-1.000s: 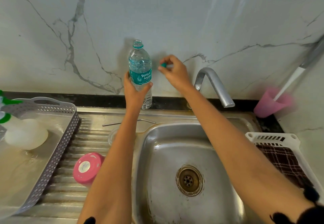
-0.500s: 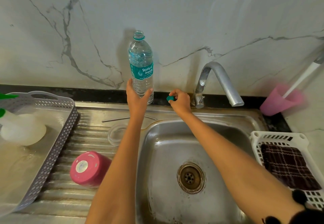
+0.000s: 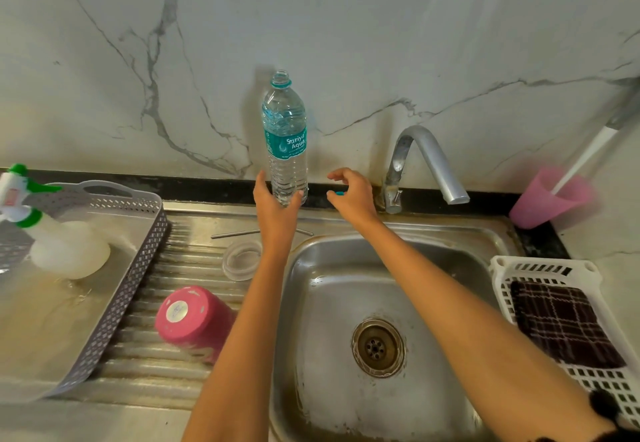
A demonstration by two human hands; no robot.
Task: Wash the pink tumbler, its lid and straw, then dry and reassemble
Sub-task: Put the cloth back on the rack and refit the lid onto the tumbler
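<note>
Pink tumbler [image 3: 194,324]: rests on the ribbed steel surface [image 3: 162,365] at 9 o'clock of the sink basin [image 3: 346,286], base toward the camera, mouth hidden. Whether it is inverted or on its side cannot be told. Clear lid [image 3: 242,260] lies at its 1 o'clock. The metal straw [image 3: 235,234] lies flat just beyond that, near the basin rim.

Left hand [image 3: 277,206]: fingers and thumb wrapped round the foot of the uncapped water bottle [image 3: 285,144], which stands upright at 12 o'clock against the marble wall. Right hand [image 3: 353,192]: fingers arched and spread, gripping nothing. The teal cap [image 3: 340,193] sits on the black ledge at the thumb tip; contact cannot be confirmed.

Risks noted:
- The bottle is near full, open and held only at its base. A tilt or a squeeze would likely spill water over the surface.
- The cap is small and round and lies close to the basin at 6 o'clock. A nudge from the withdrawing hand could send it toward the drain [image 3: 378,347].
- The left forearm passes just beside the lid and tumbler. A sideways pull could knock either.
- The straw could roll on the wet steel into the basin.

Periphery: faucet [image 3: 429,157] at 1 o'clock, spray bottle [image 3: 52,241] in a grey basket [image 3: 138,268] at 9 o'clock, checked cloth [image 3: 561,324] in a white basket [image 3: 502,265] at 3 o'clock.
</note>
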